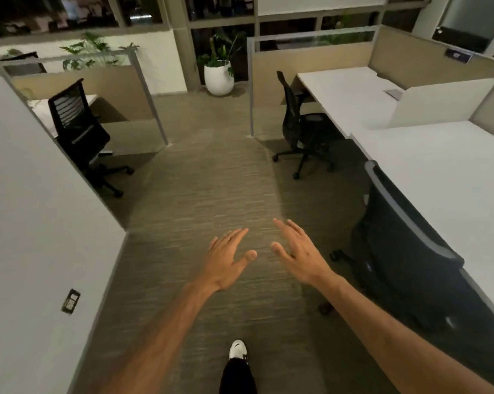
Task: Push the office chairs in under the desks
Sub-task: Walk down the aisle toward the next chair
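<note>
The person stands in the aisle between the desks with both arms stretched forward. The left hand (228,257) and the right hand (298,251) are both spread wide, fingers straight, and they hold nothing; they hang over the carpet (211,180) and touch no chair.

It looks like the step between two chairs: the person is walking, one white shoe (237,349) in front, and chooses which chair to take. The near chair (404,257) on the right sits close against the long white desk (453,180), its back just beside the desk edge, so it seems already pushed in. The far right chair (299,126) is turned and stands partly out from its desk (348,92). The left chair (75,126) stands out in the opening of its cubicle, beside a small desk (39,109) that is mostly hidden.

The next move probably calls for some steps forward, then both palms on the top of a backrest and a straight push, with the chair turned first so the seat goes under the desk.

The floor is a grey-brown striped carpet, which can slow the wheels. Beige partitions (311,58) divide the room, a white planter (218,78) stands at the end of the aisle, and the windows are dark.
</note>
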A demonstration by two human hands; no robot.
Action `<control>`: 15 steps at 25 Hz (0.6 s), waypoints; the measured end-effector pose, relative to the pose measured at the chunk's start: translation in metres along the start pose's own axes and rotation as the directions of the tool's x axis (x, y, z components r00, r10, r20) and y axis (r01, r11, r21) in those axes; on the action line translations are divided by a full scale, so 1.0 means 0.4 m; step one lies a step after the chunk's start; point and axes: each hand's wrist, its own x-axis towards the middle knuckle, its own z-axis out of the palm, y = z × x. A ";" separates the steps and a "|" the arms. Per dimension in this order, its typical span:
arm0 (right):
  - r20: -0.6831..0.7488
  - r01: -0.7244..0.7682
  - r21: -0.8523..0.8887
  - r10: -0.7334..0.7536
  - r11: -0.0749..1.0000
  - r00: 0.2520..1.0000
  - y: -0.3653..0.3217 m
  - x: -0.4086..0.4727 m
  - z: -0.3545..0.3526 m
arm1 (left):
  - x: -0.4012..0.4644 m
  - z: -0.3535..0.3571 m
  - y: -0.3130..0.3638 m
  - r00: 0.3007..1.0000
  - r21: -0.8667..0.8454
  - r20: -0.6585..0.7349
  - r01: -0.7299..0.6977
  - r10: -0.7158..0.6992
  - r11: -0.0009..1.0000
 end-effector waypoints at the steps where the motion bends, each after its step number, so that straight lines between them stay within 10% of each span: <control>1: -0.013 -0.030 -0.004 0.030 1.000 0.999 0.031 0.024 -0.017 | 0.064 0.009 0.003 0.999 -0.012 0.019 -0.030 0.031 0.999; 15: -0.483 -0.556 0.069 0.515 0.828 0.708 0.409 0.066 -0.347 | 0.843 0.228 0.380 0.730 -0.105 0.364 -0.585 0.579 0.804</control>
